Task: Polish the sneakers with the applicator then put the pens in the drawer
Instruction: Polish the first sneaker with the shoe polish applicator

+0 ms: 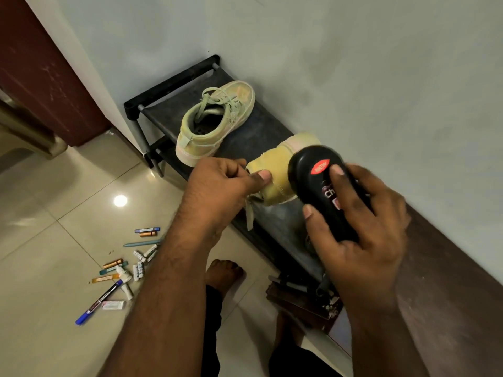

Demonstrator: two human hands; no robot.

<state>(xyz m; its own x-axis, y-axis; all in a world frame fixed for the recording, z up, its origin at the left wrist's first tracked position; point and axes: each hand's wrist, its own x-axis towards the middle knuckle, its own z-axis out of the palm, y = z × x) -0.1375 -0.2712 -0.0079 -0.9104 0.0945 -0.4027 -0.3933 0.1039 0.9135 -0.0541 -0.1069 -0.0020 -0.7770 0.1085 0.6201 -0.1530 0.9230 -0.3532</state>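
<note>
Two pale yellow-green sneakers are at a low black shoe rack (163,93). The far sneaker (215,121) stands on the rack's top shelf with its laces loose. My left hand (223,183) grips the near sneaker (275,164) at its collar, thumb pressed on the side. My right hand (362,221) holds a black oval applicator (315,172) with a red label, and its front end touches the near sneaker's side. Several pens and markers (119,270) lie scattered on the tiled floor at the lower left. No drawer is in view.
The rack stands against a grey wall (353,63) with a dark brown skirting (449,268). A dark red door (40,63) is at the upper left. My bare feet (223,273) are on the glossy tiles, next to a small dark brown box (302,303) of odds and ends.
</note>
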